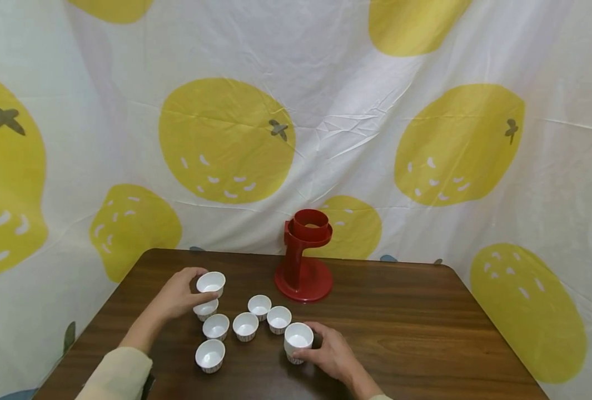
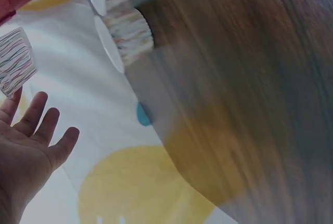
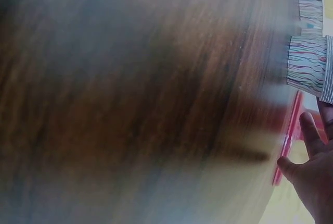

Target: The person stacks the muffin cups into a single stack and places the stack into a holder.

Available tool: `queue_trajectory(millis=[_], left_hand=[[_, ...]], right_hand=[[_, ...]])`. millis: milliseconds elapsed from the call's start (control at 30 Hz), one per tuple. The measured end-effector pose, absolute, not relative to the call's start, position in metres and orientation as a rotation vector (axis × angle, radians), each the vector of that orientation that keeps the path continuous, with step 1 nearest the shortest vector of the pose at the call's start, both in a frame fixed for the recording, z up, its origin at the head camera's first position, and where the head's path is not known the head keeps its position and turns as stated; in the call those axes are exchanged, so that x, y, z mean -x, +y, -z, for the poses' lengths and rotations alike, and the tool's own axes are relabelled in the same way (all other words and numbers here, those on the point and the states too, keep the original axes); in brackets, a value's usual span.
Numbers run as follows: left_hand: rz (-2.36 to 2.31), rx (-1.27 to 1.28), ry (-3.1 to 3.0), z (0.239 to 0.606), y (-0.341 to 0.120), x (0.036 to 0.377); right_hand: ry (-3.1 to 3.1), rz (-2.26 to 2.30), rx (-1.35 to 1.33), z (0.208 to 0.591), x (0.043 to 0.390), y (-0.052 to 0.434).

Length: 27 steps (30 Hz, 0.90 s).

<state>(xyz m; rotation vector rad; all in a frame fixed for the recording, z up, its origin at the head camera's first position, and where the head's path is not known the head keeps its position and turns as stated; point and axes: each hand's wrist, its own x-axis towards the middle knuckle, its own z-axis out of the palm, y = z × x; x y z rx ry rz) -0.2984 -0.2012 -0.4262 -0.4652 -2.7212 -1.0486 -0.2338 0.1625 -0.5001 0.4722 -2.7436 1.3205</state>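
Observation:
My left hand point(image 1: 178, 294) pinches the side of a small white baking cup point(image 1: 211, 282), thumb in front and fingers behind. In the left wrist view this cup point(image 2: 16, 61) shows thin wavy coloured lines outside, and the lower fingers of that hand point(image 2: 31, 151) are spread. Below it in the head view is another cup point(image 1: 206, 310), partly covered. At the right, my right hand point(image 1: 329, 351) grips a cup point(image 1: 298, 335) set in a lower cup point(image 1: 294, 360). The right wrist view shows the lower cup's patterned side point(image 3: 307, 62) beside the fingers.
Several more white cups stand between the hands, among them a front left cup point(image 1: 210, 355) and a middle cup point(image 1: 245, 326). Behind them is a red stand point(image 1: 296, 261) with a round holder on top. A lemon-print cloth point(image 1: 336, 144) hangs behind the dark wooden table point(image 1: 406, 311).

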Motion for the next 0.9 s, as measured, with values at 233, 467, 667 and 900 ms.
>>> queue_trajectory(millis=[233,467,667,900], left_hand=[[1.047,0.553,-2.714,0.417,-0.183,0.295],[1.027,0.596,-2.712,0.414,-0.168,0.294],[0.997,0.671,-2.691,0.414,-0.158,0.293],[0.996,0.768,-2.647,0.412,-0.147,0.291]], right_hand=[[-2.744,-1.321,-0.464,0.5,0.233,0.163],[-2.744,-1.312,-0.468,0.5,0.234,0.163],[-2.75,-1.319,-0.463,0.5,0.234,0.163],[-2.746,-1.342,-0.453,0.5,0.234,0.162]])
